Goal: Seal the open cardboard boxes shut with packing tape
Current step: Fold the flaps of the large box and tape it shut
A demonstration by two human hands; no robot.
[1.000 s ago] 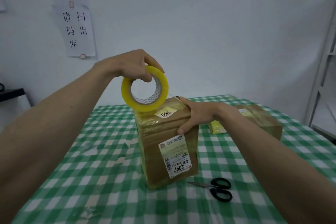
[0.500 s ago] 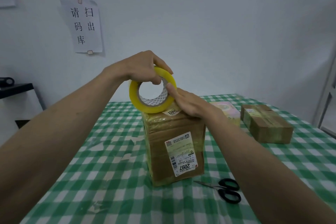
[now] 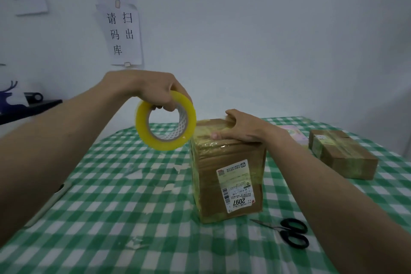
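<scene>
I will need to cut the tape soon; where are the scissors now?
In the head view, the scissors lie on the checked tablecloth, at the near right, just in front of the standing box.

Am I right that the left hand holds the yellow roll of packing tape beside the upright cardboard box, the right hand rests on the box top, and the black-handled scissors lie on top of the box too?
Not quite. In the head view the black-handled scissors lie on the green checked tablecloth in front of the upright cardboard box, not on it. The left hand does hold the yellow roll of packing tape, and the right hand rests on the box top.

Yellow tape roll, brown box, green-and-white checked tablecloth, black scissors.
</scene>
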